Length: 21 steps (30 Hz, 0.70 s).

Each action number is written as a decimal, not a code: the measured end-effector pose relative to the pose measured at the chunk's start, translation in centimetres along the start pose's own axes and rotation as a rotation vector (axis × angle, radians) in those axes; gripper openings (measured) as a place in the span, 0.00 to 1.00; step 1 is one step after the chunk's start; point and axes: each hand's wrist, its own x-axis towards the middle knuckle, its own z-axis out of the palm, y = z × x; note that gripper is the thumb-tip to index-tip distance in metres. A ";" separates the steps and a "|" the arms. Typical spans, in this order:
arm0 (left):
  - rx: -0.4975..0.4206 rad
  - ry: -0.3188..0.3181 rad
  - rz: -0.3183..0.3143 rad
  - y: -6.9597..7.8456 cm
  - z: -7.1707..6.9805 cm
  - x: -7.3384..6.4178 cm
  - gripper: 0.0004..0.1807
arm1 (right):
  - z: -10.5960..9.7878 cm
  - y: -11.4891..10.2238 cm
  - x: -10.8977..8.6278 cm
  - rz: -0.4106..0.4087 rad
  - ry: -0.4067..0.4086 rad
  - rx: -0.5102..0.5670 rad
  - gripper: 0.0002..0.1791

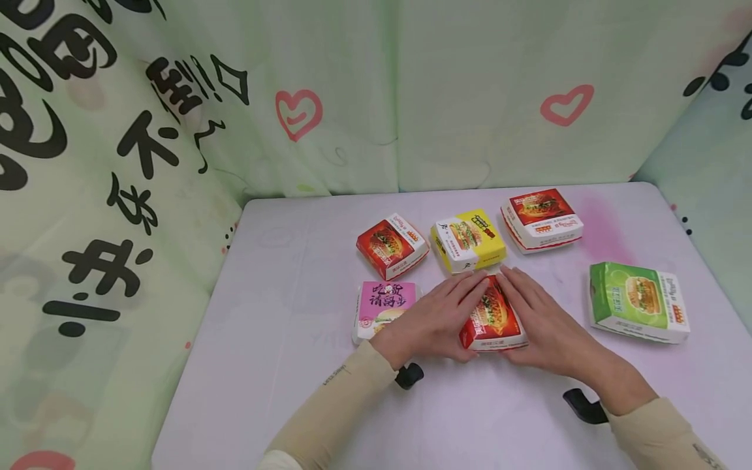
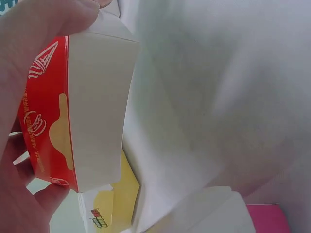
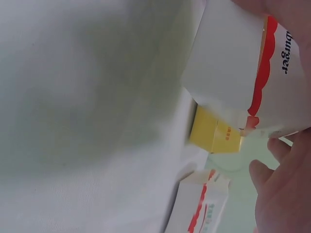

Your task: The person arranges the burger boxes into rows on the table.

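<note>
A red and white burger box (image 1: 493,316) is between both hands at the front middle of the group. My left hand (image 1: 429,323) grips its left side, thumb at the near edge and fingers along the far corner. On the other side my right hand (image 1: 546,329) holds it the same way. In the left wrist view the thumb and fingertips (image 2: 53,196) press opposite ends of the box (image 2: 97,111). The right wrist view shows its white side (image 3: 226,58) with a red scalloped band, fingers curled at the far end. A pink and white burger box (image 1: 384,303) is just left of the left hand.
Behind the hands are a red burger box (image 1: 392,248), a yellow one (image 1: 468,240) and a red and white one (image 1: 542,220). A green burger box (image 1: 639,301) lies at the right. The white table (image 1: 282,313) ends at a printed curtain (image 1: 352,156).
</note>
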 end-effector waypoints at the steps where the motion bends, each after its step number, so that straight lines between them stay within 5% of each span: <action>1: -0.004 -0.001 -0.003 0.0 0.0 0.0 0.64 | 0.0 0.0 0.0 -0.003 0.008 -0.003 0.70; 14: 0.029 0.020 -0.136 1.1 0.6 0.2 0.63 | 0.7 -1.0 0.3 0.055 0.034 -0.041 0.66; 21: 0.090 -0.029 -0.209 1.7 0.6 0.4 0.65 | 1.2 -1.4 0.4 0.085 0.020 -0.063 0.69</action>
